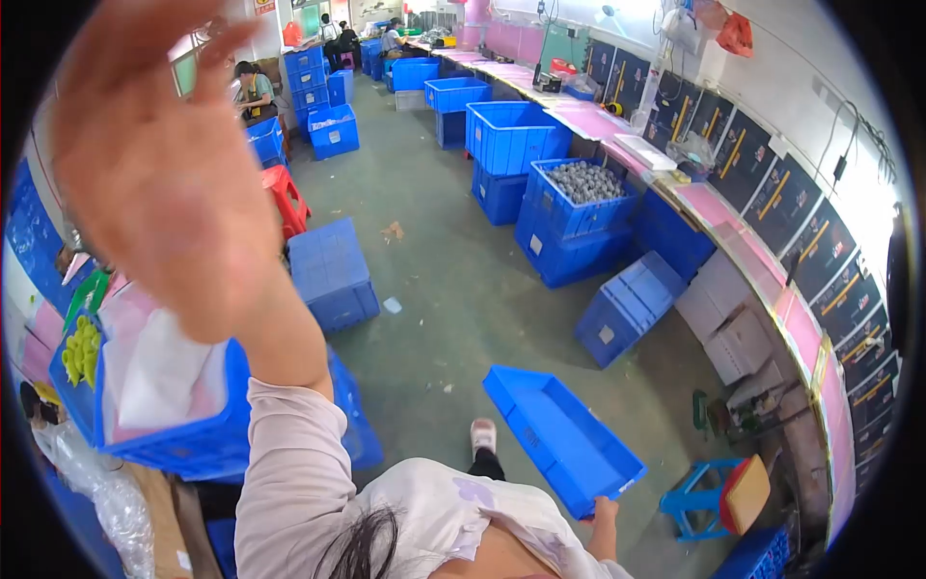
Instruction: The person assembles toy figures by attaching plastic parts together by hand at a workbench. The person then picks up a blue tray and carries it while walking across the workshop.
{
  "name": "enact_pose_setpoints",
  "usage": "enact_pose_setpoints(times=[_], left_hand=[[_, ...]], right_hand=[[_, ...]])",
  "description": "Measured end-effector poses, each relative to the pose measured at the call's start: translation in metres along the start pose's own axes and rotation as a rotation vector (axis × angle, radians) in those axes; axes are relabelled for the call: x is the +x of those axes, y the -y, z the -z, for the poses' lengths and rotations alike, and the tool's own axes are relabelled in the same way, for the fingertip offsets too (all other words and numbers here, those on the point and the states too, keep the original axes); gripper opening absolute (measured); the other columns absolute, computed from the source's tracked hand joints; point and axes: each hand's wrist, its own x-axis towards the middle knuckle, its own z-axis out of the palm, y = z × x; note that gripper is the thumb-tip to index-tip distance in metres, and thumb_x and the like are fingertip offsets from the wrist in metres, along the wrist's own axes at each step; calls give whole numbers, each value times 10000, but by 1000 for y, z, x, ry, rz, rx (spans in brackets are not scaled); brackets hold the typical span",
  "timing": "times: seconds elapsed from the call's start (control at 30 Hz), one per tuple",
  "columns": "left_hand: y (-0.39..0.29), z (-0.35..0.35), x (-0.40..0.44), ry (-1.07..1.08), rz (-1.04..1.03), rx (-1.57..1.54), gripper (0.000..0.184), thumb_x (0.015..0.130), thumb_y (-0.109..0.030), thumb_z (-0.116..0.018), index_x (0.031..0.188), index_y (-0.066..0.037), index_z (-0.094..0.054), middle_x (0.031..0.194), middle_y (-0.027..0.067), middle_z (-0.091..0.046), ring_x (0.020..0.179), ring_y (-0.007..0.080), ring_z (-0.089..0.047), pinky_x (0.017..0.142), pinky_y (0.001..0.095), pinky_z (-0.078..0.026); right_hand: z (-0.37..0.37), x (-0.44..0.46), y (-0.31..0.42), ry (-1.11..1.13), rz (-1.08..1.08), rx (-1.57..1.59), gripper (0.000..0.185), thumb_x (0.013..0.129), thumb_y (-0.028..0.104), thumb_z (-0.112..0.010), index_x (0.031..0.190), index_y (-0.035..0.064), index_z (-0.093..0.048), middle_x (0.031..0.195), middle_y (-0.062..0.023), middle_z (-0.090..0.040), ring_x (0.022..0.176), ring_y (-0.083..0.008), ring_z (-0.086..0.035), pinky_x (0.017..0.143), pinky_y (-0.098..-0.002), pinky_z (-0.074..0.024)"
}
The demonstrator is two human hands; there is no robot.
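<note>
My left hand (169,183) is raised very close to the camera, large and blurred. Its fingers reach up toward the top edge, apart, with nothing seen in them. At lower right, my right hand (604,514) grips the near corner of a shallow blue tray (567,432). The tray hangs tilted beside me above the floor, and its inside looks bare. My right fingers are partly hidden by the tray's edge.
Blue bins stand along the right bench, one full of small grey parts (585,181). A lidded blue bin (629,307), a blue stool (696,502) and a red stool (287,201) flank the green floor (424,261). Several people sit farther back.
</note>
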Motion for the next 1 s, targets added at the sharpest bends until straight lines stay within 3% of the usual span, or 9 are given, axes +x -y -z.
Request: enact_pose_setpoints(times=[0.03,0.17,0.27,0.37,0.43,0.5,0.57,0.87,1.0], left_hand=[[30,-10,-21,247,-44,-7,538,814,-340,-513,1182,40,-420,1125,259,-468,1023,343,-480,858,457,-397],[91,-111,-103,359,316,-442,103,832,-135,-525,839,-36,-554,762,54,-553,742,198,-551,541,288,-458],[124,-155,-126,424,413,-979,169,874,-61,-469,811,10,-610,840,162,-588,679,255,-557,585,315,-471],[175,-166,-136,349,444,-1043,91,804,-34,-485,866,-10,-547,901,118,-532,811,267,-528,649,337,-445],[229,-165,-137,418,556,-1189,203,897,-123,-516,1044,-9,-600,949,113,-605,870,257,-572,706,301,-471],[274,-168,-151,359,592,-1195,147,878,-81,-534,982,-6,-605,957,121,-587,860,260,-565,689,326,-466],[326,-164,-165,697,969,-1424,140,879,-64,-521,973,10,-593,975,137,-572,864,272,-568,688,332,-470],[621,-156,-217,952,1169,-1835,87,854,22,-484,885,41,-563,925,180,-543,826,313,-559,669,332,-469],[721,-164,-268,805,1155,-1849,99,848,38,-462,842,47,-560,910,184,-540,798,295,-557,640,333,-468]], right_hand=[[-16,17,17,34,21,24,444,713,72,-559,1122,-90,-503,1031,-221,-579,860,-392,-604,572,-593,-488],[-101,52,115,141,-37,1,426,728,91,-574,1096,-111,-500,1016,-221,-575,872,-388,-596,619,-583,-489],[-157,61,217,232,25,-117,416,732,95,-569,1089,-108,-503,1007,-223,-575,865,-383,-598,616,-571,-492],[-245,74,312,344,95,-237,405,737,99,-565,1082,-105,-506,997,-225,-576,858,-379,-600,613,-559,-494],[-306,74,351,412,109,-297,398,740,102,-562,1078,-103,-508,990,-226,-576,853,-376,-602,612,-551,-496],[-359,73,379,453,97,-323,392,744,105,-559,1073,-101,-510,984,-227,-577,848,-373,-603,610,-543,-498],[-417,73,412,476,92,-319,385,747,108,-557,1069,-99,-512,977,-229,-577,843,-370,-605,608,-535,-500],[-672,44,644,594,148,-376,357,761,121,-544,1049,-90,-521,947,-234,-580,821,-356,-611,600,-500,-507],[-788,35,733,682,136,-356,345,768,126,-538,1040,-86,-525,934,-237,-580,811,-350,-614,596,-484,-511]])
